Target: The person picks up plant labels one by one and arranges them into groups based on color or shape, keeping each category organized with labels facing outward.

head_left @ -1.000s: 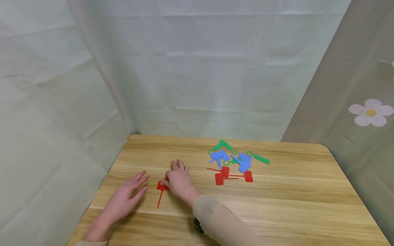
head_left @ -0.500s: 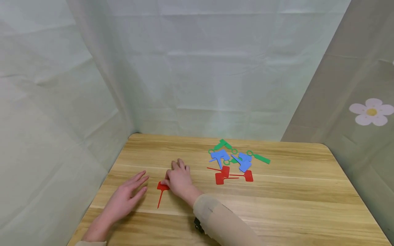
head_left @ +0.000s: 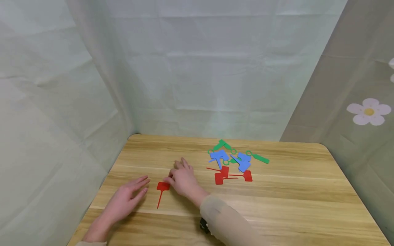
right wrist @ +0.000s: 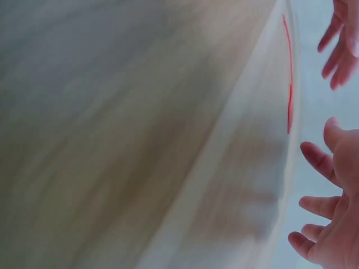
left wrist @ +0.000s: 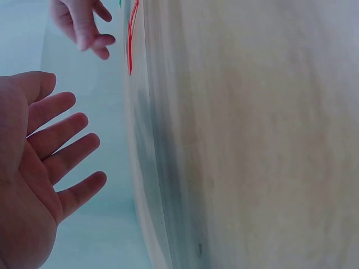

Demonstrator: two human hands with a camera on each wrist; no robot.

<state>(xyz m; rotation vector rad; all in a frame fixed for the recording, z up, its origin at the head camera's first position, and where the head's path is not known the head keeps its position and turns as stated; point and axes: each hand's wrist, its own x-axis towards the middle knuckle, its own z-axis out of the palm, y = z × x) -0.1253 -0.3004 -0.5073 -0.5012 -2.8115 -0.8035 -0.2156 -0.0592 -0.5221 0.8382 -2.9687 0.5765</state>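
A single red tag (head_left: 162, 186) with a thin stem lies flat on the wooden table (head_left: 277, 205), left of centre. My right hand (head_left: 182, 177) hovers just to its right with relaxed, spread fingers and holds nothing; its thumb is close to the tag's edge. My left hand (head_left: 127, 198) lies left of the tag, fingers straight and empty. The right wrist view shows the right hand (right wrist: 331, 218) open above the table, with the red tag (right wrist: 289, 84) edge-on. The left wrist view shows the left palm (left wrist: 39, 168) open and the red tag (left wrist: 131, 39) beyond it.
A loose pile of green tags (head_left: 222, 146), blue tags (head_left: 243, 162) and red tags (head_left: 222, 175) lies at the table's back centre. Pale cloth walls (head_left: 200, 68) close in the left, back and right sides, and the right wall has a printed flower (head_left: 368, 111).
My right hand has shifted a little to the right and come off the single red tag, which now shows whole. The left hand has barely moved.
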